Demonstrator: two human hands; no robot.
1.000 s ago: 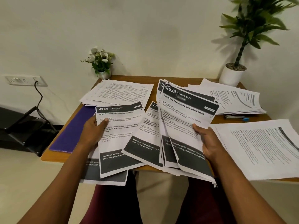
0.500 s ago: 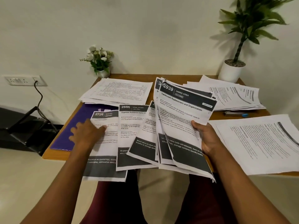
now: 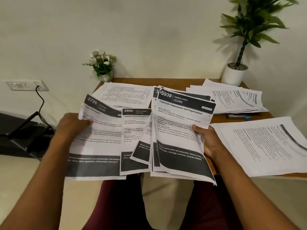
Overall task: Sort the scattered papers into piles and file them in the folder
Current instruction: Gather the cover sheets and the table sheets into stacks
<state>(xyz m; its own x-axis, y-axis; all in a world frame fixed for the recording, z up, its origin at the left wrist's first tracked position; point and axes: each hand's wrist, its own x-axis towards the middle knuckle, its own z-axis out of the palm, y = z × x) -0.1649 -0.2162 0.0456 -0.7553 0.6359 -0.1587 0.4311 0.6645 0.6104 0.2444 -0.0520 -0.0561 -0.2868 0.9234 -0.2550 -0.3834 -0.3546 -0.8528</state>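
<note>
Two potted plants stand at the back of the table (image 3: 166, 80): flowering plant (image 3: 103, 67) left, leafy plant (image 3: 235, 75) right. Three paper piles lie on the table: back-left pile (image 3: 126, 95), back-right pile (image 3: 237, 98), right pile (image 3: 265, 146). The left hand (image 3: 73, 125) grips sheet 2726 (image 3: 99, 138) over the table's left edge. The right hand (image 3: 207, 140) clamps a fanned sheaf (image 3: 179, 130) over its front edge.

Sheet 2726 (image 3: 99, 138) tilts up at left, sheet 2886 (image 3: 132, 127) just beside it, a fanned sheaf (image 3: 179, 130) headed 2939 at right.
</note>
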